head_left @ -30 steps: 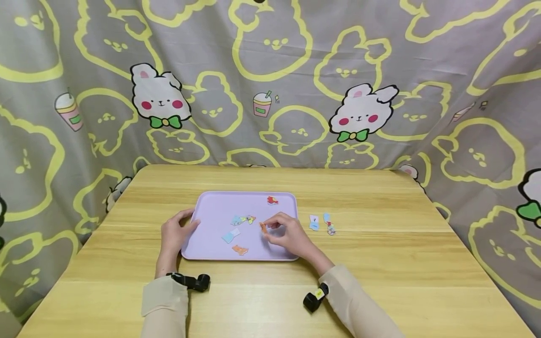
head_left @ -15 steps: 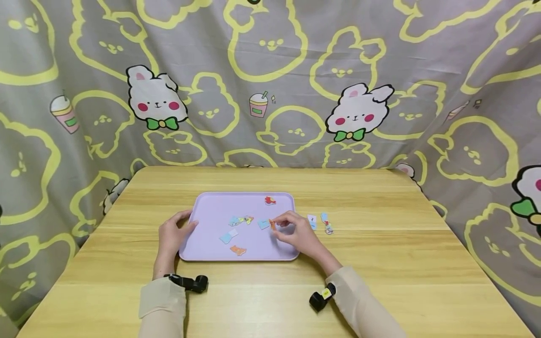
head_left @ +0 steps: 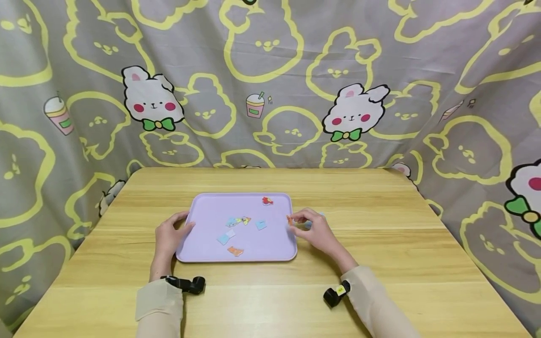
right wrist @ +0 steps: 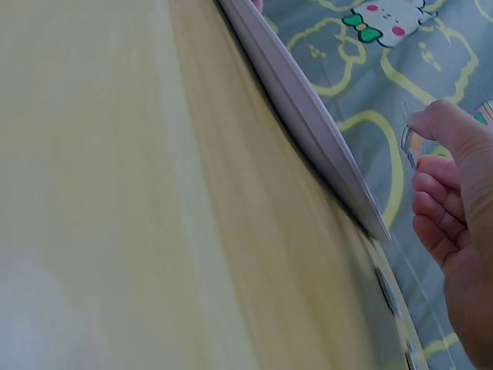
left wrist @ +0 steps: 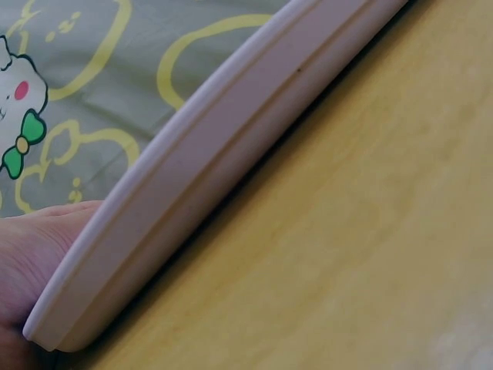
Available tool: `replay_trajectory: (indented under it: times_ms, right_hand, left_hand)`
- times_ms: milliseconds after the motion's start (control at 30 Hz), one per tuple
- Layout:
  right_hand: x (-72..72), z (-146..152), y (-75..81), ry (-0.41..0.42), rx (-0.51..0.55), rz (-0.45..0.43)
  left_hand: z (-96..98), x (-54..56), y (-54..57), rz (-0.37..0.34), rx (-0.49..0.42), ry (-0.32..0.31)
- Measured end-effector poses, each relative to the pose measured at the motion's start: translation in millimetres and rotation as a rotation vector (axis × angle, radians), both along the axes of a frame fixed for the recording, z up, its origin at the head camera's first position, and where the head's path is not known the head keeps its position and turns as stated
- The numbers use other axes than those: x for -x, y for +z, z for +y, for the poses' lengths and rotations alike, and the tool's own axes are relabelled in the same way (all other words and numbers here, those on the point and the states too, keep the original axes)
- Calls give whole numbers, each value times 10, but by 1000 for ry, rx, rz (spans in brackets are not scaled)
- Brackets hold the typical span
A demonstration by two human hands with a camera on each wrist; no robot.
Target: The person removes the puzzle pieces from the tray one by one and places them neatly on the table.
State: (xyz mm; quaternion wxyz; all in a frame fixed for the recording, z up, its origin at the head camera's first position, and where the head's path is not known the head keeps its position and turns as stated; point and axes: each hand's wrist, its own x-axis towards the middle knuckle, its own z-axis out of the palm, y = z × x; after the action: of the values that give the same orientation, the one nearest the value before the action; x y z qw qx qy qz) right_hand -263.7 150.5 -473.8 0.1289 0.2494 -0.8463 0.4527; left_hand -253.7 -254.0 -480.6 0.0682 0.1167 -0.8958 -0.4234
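My left hand grips the left side of a lilac tray, its thumb over the rim. In the left wrist view the tray's outer wall fills the middle, with part of the hand behind its lower end. Between thumb and fingertips my right hand pinches a small orange puzzle piece over the tray's right rim. Seen from the right wrist, that piece is thin and held edge-on. On the tray lie another orange piece, a pale blue piece and a red piece.
Also on the tray are a blue-and-white piece and a joined blue-and-yellow bit. Right of the tray, loose pieces lie on the wooden table, mostly hidden by the right hand in the head view. A patterned curtain hangs behind.
My right hand has moved right with the orange piece, from over the tray's middle to its right rim, uncovering the pale blue piece. The left hand has stayed on the tray.
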Motion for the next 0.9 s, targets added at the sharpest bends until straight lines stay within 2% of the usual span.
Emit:
replay_trajectory:
  times_ms: [433,900]
  right_hand:
    - [32,403,-9,-81,-60,-41]
    - [45,794,-48,-156,-149,-21]
  left_hand:
    - [-3,0,9,0,5,-5]
    - [4,-7,27,1,10,1]
